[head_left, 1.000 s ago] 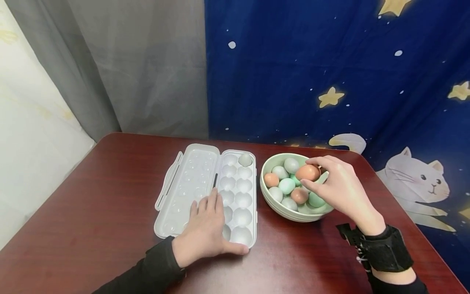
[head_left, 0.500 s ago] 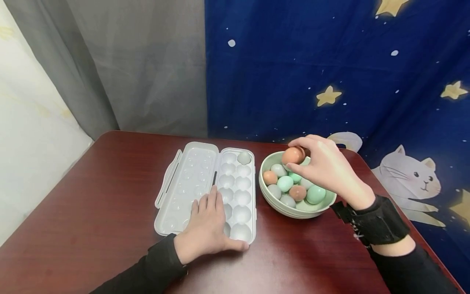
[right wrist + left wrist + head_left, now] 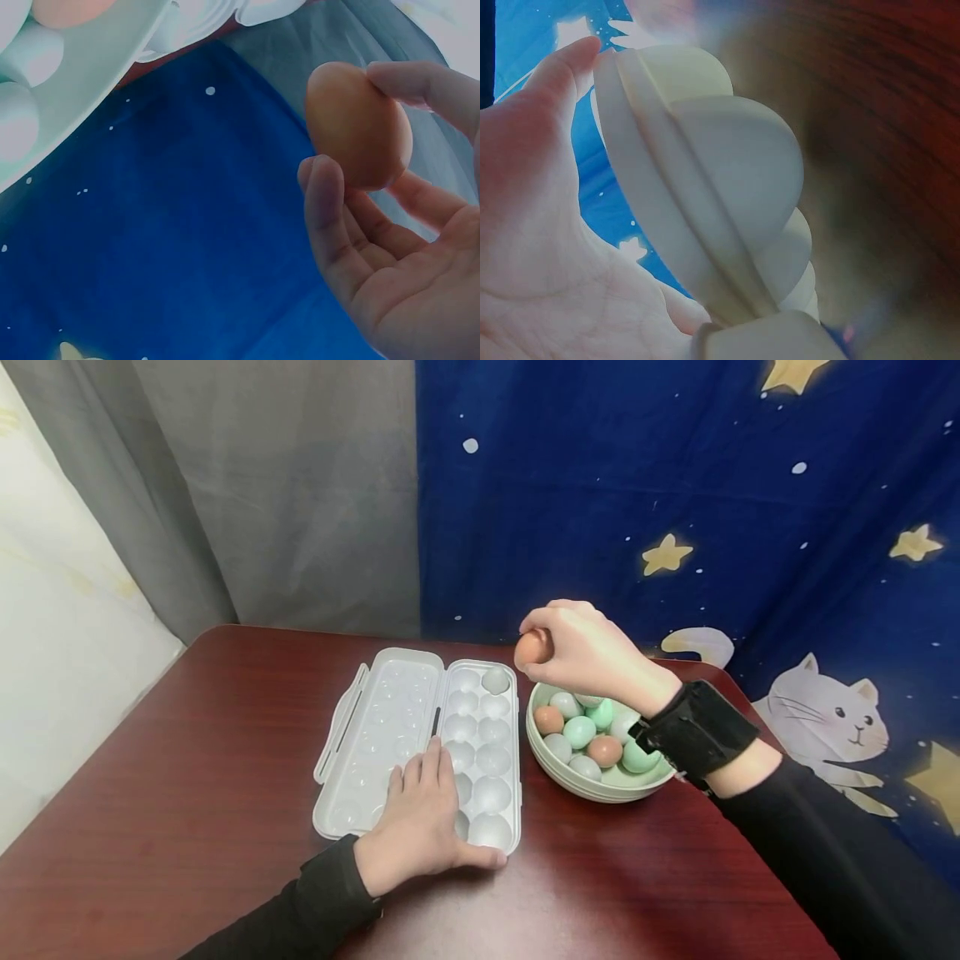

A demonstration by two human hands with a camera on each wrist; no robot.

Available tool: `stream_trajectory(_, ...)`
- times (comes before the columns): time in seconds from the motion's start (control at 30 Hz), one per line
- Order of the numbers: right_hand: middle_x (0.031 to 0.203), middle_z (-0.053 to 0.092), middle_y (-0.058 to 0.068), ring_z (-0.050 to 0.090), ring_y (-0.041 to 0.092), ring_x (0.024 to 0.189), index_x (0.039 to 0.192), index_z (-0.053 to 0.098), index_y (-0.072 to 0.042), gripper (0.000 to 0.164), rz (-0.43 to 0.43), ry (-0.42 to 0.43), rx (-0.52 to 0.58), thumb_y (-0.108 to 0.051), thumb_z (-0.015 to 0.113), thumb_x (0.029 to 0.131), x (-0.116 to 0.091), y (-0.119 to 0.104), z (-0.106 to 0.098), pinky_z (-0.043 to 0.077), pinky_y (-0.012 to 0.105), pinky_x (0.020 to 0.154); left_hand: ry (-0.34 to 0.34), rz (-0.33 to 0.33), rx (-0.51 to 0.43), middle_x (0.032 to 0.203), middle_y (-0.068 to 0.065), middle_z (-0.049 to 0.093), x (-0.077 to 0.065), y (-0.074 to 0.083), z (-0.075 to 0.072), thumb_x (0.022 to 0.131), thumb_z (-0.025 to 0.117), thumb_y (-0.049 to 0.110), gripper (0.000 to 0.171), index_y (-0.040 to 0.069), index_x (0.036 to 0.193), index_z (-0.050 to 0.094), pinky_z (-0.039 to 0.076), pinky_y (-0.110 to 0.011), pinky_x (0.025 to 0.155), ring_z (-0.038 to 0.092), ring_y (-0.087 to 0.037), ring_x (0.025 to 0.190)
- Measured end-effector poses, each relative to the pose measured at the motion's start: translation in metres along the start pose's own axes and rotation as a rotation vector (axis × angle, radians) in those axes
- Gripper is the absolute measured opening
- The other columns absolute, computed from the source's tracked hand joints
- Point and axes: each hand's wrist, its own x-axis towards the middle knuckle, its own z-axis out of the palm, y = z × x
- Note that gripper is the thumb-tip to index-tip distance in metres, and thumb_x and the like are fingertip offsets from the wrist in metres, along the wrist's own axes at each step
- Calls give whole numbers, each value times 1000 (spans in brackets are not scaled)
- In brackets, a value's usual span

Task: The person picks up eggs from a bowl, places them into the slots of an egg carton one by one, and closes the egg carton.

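A brown egg (image 3: 533, 647) is pinched between the thumb and fingers of my right hand (image 3: 592, 647), raised above the gap between the carton and the bowl. The right wrist view shows the same egg (image 3: 358, 126) at the fingertips. My left hand (image 3: 420, 814) lies spread over the near end of the open white plastic egg carton (image 3: 516, 777), its thumb at the front rim. One pale egg (image 3: 496, 680) sits in the far right cup of the carton. In the left wrist view, the thumb touches the carton's rim and the rounded cup undersides (image 3: 735, 165) show.
A pale green bowl (image 3: 577, 787) with several brown, pale and green eggs stands right of the carton. The carton's lid (image 3: 390, 693) lies folded open to the left. Behind the dark red table (image 3: 225, 760) hang grey and blue curtains (image 3: 540, 485).
My right hand has lifted the brown egg out from over the bowl, moving up and left towards the carton's far end. The left hand stays in place.
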Motion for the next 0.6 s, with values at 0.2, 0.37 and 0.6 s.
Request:
stream_trajectory(0.2, 90, 63, 5, 55, 24, 81, 101, 72, -7, 28, -46, -44, -13, -18, 74, 76, 22, -7, 6, 47, 37, 69, 8, -1, -6, 153, -31, 21, -1, -2, -1, 53, 78, 77, 142, -16, 146, 25, 25, -63, 104, 31, -47, 132)
stream_trajectory(0.37, 91, 63, 5, 55, 25, 83, 103, 72, -6, 30, -39, -103, -22, -19, 73, 76, 36, -8, 13, 47, 38, 69, 12, 0, -12, 152, -31, 22, -1, -1, -2, 53, 79, 76, 142, -16, 146, 25, 25, -63, 104, 32, -47, 131)
stream_trajectory(0.6, 87, 61, 3, 54, 23, 82, 100, 71, -9, 27, -20, -161, -29, -20, 71, 75, 51, -7, 25, 47, 36, 68, 2, 3, 5, 152, -31, 22, -1, -1, -3, 53, 78, 77, 141, -16, 146, 26, 26, -63, 104, 33, -46, 131)
